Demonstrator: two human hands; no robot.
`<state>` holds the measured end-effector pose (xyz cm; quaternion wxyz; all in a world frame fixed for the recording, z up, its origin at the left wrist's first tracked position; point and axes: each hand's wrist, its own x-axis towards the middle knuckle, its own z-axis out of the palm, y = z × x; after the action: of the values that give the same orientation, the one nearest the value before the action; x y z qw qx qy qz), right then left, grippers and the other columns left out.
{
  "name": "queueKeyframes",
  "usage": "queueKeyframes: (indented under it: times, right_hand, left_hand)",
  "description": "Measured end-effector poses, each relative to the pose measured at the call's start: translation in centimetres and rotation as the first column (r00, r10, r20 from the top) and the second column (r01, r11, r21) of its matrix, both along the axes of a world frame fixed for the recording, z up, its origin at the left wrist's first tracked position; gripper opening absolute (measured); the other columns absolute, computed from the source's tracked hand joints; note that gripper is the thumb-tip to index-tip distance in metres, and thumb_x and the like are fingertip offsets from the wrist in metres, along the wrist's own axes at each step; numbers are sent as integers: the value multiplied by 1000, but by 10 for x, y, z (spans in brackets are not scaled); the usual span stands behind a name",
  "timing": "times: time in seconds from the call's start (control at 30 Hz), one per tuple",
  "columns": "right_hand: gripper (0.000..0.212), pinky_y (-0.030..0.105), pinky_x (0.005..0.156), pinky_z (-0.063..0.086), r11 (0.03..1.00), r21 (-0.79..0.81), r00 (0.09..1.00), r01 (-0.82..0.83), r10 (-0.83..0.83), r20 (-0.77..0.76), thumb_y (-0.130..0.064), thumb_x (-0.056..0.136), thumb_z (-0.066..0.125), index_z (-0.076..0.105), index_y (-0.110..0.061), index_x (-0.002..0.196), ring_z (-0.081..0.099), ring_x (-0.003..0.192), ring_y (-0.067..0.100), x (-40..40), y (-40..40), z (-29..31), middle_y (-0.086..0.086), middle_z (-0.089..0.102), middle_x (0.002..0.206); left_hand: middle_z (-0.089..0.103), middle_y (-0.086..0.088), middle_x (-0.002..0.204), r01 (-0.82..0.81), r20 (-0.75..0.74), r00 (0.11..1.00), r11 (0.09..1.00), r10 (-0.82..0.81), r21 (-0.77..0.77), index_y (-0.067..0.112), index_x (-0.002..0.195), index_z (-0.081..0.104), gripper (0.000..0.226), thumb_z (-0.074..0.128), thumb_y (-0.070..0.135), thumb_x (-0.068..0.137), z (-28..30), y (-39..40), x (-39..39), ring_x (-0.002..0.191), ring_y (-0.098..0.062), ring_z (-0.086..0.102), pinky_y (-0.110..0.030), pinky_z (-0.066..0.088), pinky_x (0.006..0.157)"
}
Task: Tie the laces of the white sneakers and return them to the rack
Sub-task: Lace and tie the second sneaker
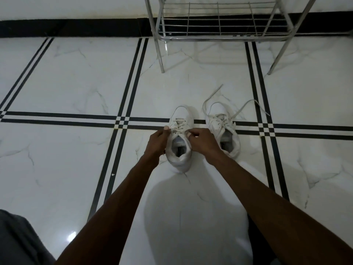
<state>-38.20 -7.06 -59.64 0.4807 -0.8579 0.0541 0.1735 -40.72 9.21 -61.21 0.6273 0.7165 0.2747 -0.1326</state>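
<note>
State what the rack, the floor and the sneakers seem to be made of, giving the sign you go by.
Rack: metal, probably chromed or polished, from its thin shiny silver bars.
Floor: glossy marble-look tiles, white with grey veins and a bright glare spot.
Sneakers: white matte leather or imitation, with flat woven-looking laces; can't tell which.

Both hands (pixel 159 139) (pixel 201 139) pinching left sneaker (pixel 180 138) laces (pixel 178 126).
</note>
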Motion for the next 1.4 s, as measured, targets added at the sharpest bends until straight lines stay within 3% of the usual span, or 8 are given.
queueKeyframes:
  times: [0.3, 0.47, 0.6, 0.77, 0.9, 1.07, 1.2, 1.4]
  right_hand:
    - [33, 42, 97, 55, 997, 49, 997, -61, 63, -41, -31, 92, 63, 71, -16, 120, 67, 111, 22, 2, 5, -1, 3, 72, 121]
    - [18, 21, 81, 51, 997, -66, 986, 34, -23, 166, -13, 90, 65, 77, -12, 103, 71, 95, 16, 12, -30, 23, 4, 77, 103]
    - [11, 21, 77, 52, 982, -109, 948, 157, -119, 297, -12, 87, 68, 77, -11, 92, 67, 83, 9, 21, -77, 39, -1, 76, 91]
    - [13, 21, 70, 45, 935, -250, 950, 251, -188, 251, -16, 85, 69, 75, -8, 94, 71, 90, 20, 16, -123, 23, 8, 76, 95]
    - [32, 30, 80, 54, 959, -66, 959, 275, -268, 96, -31, 84, 75, 67, -11, 108, 69, 92, 16, 14, -131, 10, 2, 72, 102]
    - [28, 43, 85, 58, 995, -33, 995, 90, -88, 50, -35, 87, 71, 73, -15, 106, 70, 94, 20, 21, -130, 6, 4, 76, 99]
    - [32, 43, 88, 59, 997, 53, 998, 56, -56, 10, -24, 87, 73, 70, -12, 116, 67, 103, 19, 20, -121, 9, 8, 71, 111]
    - [24, 36, 83, 56, 970, 132, 979, 206, -204, -33, -29, 83, 77, 72, -13, 100, 66, 88, 14, 24, -105, 12, 2, 71, 95]
  left_hand:
    - [69, -10, 126, -15, 41, 999, 948, 2, 317, 14, 127, 66, 43, 47, 45, 103, 3, 10, 4, 113, -26, 63, -42, 51, 99]
    - [72, -10, 106, -144, 415, 895, 774, -165, 617, 8, 107, 70, 26, 56, 28, 97, 23, -29, 17, 102, -24, 64, -40, 50, 93]
    - [73, -1, 88, 30, 357, 897, 840, -262, 542, 10, 96, 72, 20, 59, 24, 97, 40, -84, 26, 78, -10, 63, -28, 52, 77]
    - [75, -9, 95, 239, 186, 916, 855, -356, 460, 6, 103, 75, 31, 70, 34, 90, 29, -135, 38, 85, -17, 67, -33, 54, 84]
    - [75, -4, 95, 181, 225, 927, 885, -299, 430, 10, 101, 75, 30, 79, 34, 83, 23, -146, 40, 85, -20, 71, -34, 56, 79]
    - [77, -7, 97, 172, 204, 942, 906, -266, 387, 11, 102, 77, 30, 83, 31, 81, 23, -140, 41, 90, -22, 73, -42, 58, 87]
    - [76, -9, 99, 197, 192, 937, 895, -292, 400, 11, 109, 77, 30, 80, 25, 83, 27, -129, 36, 94, -22, 72, -31, 55, 85]
    - [78, -7, 90, 206, 230, 906, 843, -357, 496, 9, 94, 79, 21, 78, 28, 85, 32, -126, 42, 77, -10, 65, -10, 42, 61]
